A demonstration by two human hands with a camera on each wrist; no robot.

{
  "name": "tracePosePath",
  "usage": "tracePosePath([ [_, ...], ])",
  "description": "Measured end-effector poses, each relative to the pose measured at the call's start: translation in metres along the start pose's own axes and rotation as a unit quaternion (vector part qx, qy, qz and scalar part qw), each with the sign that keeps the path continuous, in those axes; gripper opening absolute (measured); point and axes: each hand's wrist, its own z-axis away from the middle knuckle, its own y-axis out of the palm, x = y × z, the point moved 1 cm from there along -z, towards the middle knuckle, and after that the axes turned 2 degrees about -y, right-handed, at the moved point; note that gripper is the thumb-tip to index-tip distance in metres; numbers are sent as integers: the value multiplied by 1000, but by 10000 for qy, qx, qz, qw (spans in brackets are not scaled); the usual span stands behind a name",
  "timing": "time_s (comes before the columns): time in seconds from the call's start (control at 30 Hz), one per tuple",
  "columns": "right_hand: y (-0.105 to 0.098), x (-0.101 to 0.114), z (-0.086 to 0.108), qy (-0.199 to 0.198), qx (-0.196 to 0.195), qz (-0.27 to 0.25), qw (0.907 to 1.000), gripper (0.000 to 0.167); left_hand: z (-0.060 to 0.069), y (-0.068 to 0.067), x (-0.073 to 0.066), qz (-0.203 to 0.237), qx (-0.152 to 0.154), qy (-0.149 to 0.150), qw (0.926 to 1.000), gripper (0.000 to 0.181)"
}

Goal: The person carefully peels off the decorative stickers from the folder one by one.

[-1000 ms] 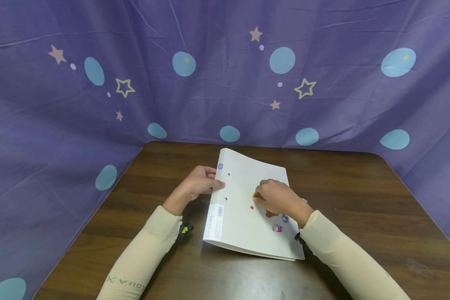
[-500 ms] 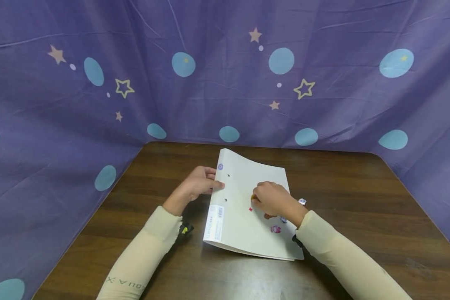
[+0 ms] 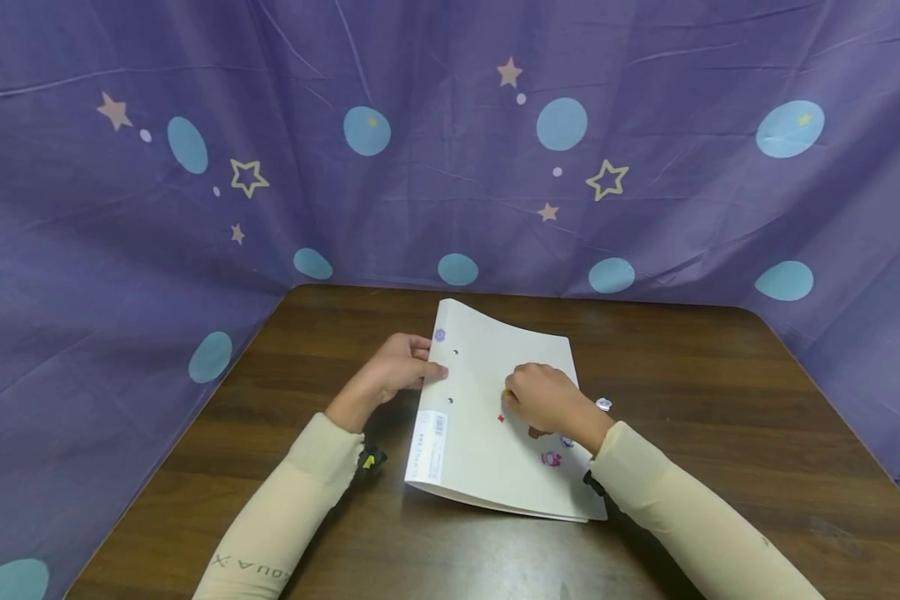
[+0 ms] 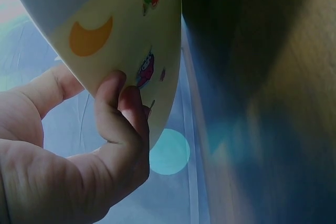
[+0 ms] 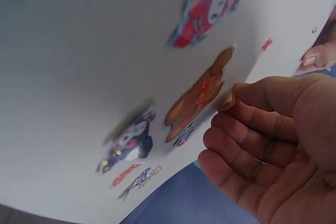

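A white folder [image 3: 495, 483] lies tilted on the table, with a printed label [image 3: 429, 446] on its spine. My left hand [image 3: 392, 367] grips the spine side, thumb on top; in the left wrist view the left hand [image 4: 100, 145] has bent fingers against the folder's other face, by an orange crescent sticker [image 4: 91, 36]. My right hand [image 3: 551, 398] is over the front cover. In the right wrist view the right hand [image 5: 278, 145] pinches a small yellow-orange piece [image 5: 229, 100] at the cover, beside a brown bear sticker [image 5: 195, 100].
The brown wooden table [image 3: 720, 400] runs back to a purple curtain [image 3: 450, 208] with stars and blue spots. A pink sticker [image 3: 551, 458] and a small red one [image 3: 501, 418] are on the cover. A whitish sticker [image 3: 603, 404] shows past its right edge.
My right hand has shifted slightly left, uncovering more of the whitish sticker at the right edge, and its fingers now hide more of the yellow piece. The left hand keeps its grip.
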Motion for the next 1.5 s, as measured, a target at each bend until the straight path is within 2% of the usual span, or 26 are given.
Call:
tracePosePath([
  [0.37, -14, -9, 6, 13, -157, -334, 9993, 28, -1, -2, 0, -32, -89, -77, 9999, 52],
  [0.6, -19, -27, 13, 327, -173, -468, 9982, 23, 1, -2, -2, -38, -104, -78, 9999, 52],
  [0.83, -22, -53, 24, 828, 86, -297, 9961, 7, 2, -3, -3, 6, -91, -98, 9999, 52],
  [1.1, -18, -80, 39, 1225, 333, -70, 9919, 16, 2, -4, -2, -6, -81, -89, 9999, 52],
  [1.2, -16, -87, 43, 1367, 437, 9, 9896, 16, 3, -5, -1, -72, -112, -81, 9999, 52],
  [1.37, -13, -95, 45, 1617, 721, 52, 9842, 6, 3, -5, -3, -100, -128, -77, 9998, 51],
  [1.5, -9, -97, 45, 1727, 829, 22, 9815, 7, 3, -4, -3, -98, -116, -82, 9999, 52],
])
